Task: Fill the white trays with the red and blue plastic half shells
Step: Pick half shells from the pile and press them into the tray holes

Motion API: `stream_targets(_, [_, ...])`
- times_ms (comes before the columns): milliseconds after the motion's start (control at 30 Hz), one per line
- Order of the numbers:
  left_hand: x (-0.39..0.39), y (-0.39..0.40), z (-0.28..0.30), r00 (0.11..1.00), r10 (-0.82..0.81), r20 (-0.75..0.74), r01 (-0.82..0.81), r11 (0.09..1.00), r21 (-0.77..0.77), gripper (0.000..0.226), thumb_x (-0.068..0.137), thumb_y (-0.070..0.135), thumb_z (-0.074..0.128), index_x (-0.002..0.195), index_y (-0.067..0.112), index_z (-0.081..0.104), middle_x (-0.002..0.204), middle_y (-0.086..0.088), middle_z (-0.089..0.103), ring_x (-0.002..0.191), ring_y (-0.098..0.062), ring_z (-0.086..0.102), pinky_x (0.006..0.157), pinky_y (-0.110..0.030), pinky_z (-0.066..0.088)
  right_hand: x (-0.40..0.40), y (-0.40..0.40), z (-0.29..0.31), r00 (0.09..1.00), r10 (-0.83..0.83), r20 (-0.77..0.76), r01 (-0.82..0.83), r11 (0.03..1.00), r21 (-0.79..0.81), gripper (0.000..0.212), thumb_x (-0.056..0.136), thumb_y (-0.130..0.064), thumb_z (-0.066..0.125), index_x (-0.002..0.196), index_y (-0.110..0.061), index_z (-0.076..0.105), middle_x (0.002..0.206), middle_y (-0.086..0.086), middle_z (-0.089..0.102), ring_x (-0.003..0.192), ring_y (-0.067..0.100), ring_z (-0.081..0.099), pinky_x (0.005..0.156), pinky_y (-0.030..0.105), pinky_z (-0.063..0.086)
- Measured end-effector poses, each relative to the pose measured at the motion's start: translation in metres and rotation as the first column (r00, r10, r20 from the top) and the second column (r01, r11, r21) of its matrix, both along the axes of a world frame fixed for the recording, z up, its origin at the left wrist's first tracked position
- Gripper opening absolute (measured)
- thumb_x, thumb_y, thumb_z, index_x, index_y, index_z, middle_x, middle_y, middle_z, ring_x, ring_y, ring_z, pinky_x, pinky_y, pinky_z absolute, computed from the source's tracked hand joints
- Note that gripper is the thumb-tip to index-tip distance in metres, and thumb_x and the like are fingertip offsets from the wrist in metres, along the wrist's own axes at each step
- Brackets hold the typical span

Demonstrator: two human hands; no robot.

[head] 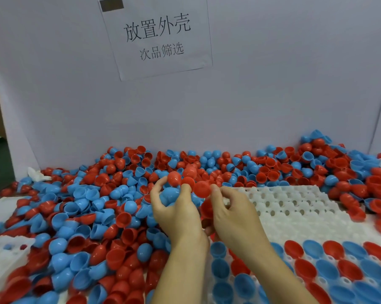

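Hands meet above the shell pile (79,211): left hand (176,213) cups several shells (174,178), right hand (231,216) pinches a red shell (202,189), dome facing near, left of the tray (294,207).

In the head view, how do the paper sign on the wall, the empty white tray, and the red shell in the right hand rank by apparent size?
1. Paper sign and empty white tray: they look alike in extent, and the tray lies nearer, so I do not rank them.
2. Red shell, pinched by the right hand: clearly smallest.
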State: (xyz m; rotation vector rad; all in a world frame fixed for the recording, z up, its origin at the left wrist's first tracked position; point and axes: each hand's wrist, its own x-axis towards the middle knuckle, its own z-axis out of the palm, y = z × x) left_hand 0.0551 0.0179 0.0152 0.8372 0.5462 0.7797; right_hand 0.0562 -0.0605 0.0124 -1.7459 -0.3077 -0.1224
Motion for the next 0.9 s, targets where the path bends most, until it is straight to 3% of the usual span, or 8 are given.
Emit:
stream_targets(133, [-0.001, 0.000, 0.002, 0.997, 0.045, 0.063, -0.043, 0.998, -0.038, 0.041, 0.084, 0.007, 0.073, 0.094, 0.046, 0.065, 0.120, 0.000, 0.066, 0.089, -0.017, 0.071, 0.067, -0.032, 0.058, -0.006, 0.006, -0.001, 0.983, -0.055, 0.173, 0.074, 0.992, -0.107, 0.049, 0.101, -0.040, 0.049, 0.064, -0.009, 0.060, 0.058, 0.006, 0.062, 0.054, 0.018, 0.060, 0.051, 0.028, 0.048])
stream_targets(233, [0.000, 0.001, 0.001, 0.995, 0.039, 0.093, -0.031, 0.996, -0.084, 0.040, 0.084, 0.006, 0.072, 0.095, 0.044, 0.065, 0.119, -0.002, 0.067, 0.085, -0.014, 0.072, 0.058, -0.023, 0.056, -0.008, 0.008, -0.002, 0.955, -0.101, 0.278, 0.144, 0.980, -0.140, 0.038, 0.097, -0.039, 0.056, 0.064, -0.022, 0.058, 0.052, -0.004, 0.057, 0.053, 0.009, 0.056, 0.052, 0.019, 0.044])
stream_targets(367, [0.000, 0.003, 0.002, 0.997, 0.062, 0.046, -0.055, 0.989, -0.139, 0.042, 0.085, 0.002, 0.070, 0.101, 0.040, 0.065, 0.120, -0.004, 0.066, 0.090, -0.021, 0.071, 0.058, -0.028, 0.059, -0.009, 0.006, 0.000, 0.949, 0.024, 0.315, 0.028, 0.987, -0.159, 0.012, 0.099, -0.032, 0.057, 0.089, -0.031, 0.050, 0.049, -0.010, 0.056, 0.041, 0.008, 0.050, 0.040, 0.016, 0.037])
stream_targets(433, [0.000, 0.007, 0.002, 0.997, 0.079, 0.020, -0.074, 0.984, -0.160, 0.043, 0.085, 0.000, 0.070, 0.103, 0.038, 0.064, 0.112, -0.007, 0.069, 0.080, -0.022, 0.071, 0.050, -0.027, 0.056, -0.010, 0.001, 0.003, 0.926, 0.169, 0.338, -0.080, 0.962, -0.263, 0.011, 0.100, -0.025, 0.055, 0.095, -0.034, 0.050, 0.052, -0.011, 0.057, 0.042, 0.010, 0.049, 0.040, 0.017, 0.036])
stream_targets(533, [-0.001, 0.009, 0.002, 0.999, 0.051, 0.005, -0.050, 0.992, -0.112, 0.042, 0.085, -0.001, 0.071, 0.102, 0.037, 0.065, 0.101, -0.009, 0.071, 0.063, -0.015, 0.068, 0.046, -0.026, 0.052, -0.010, -0.008, 0.008, 0.898, 0.318, 0.303, -0.178, 0.894, -0.410, 0.023, 0.098, -0.012, 0.050, 0.100, -0.033, 0.059, 0.060, -0.003, 0.065, 0.051, 0.013, 0.059, 0.051, 0.028, 0.051])
stream_targets(667, [-0.001, 0.004, 0.000, 1.000, -0.029, 0.009, 0.030, 0.999, -0.020, 0.043, 0.082, -0.001, 0.072, 0.100, 0.039, 0.068, 0.106, -0.014, 0.072, 0.064, -0.019, 0.066, 0.049, -0.027, 0.053, -0.007, -0.017, 0.011, 0.909, 0.320, 0.266, -0.147, 0.844, -0.515, 0.031, 0.091, -0.004, 0.051, 0.099, -0.029, 0.067, 0.067, -0.002, 0.068, 0.061, 0.015, 0.063, 0.062, 0.035, 0.056])
stream_targets(800, [0.002, -0.002, 0.000, 0.996, -0.092, 0.010, 0.092, 0.996, 0.024, 0.048, 0.081, 0.000, 0.073, 0.090, 0.046, 0.068, 0.108, -0.010, 0.072, 0.070, -0.021, 0.064, 0.063, -0.042, 0.061, 0.002, -0.030, 0.015, 0.947, 0.224, 0.230, -0.086, 0.867, -0.490, 0.035, 0.091, 0.001, 0.059, 0.094, -0.031, 0.072, 0.069, -0.011, 0.071, 0.066, 0.000, 0.068, 0.066, 0.021, 0.058])
stream_targets(900, [0.002, 0.001, 0.002, 0.992, -0.125, 0.028, 0.125, 0.992, 0.004, 0.049, 0.082, 0.002, 0.072, 0.083, 0.050, 0.068, 0.112, -0.011, 0.070, 0.073, -0.021, 0.063, 0.053, -0.033, 0.053, 0.014, -0.050, 0.018, 0.965, 0.085, 0.247, 0.022, 0.916, -0.401, 0.031, 0.092, -0.004, 0.066, 0.086, -0.035, 0.070, 0.072, -0.014, 0.071, 0.068, -0.004, 0.068, 0.064, 0.011, 0.055])
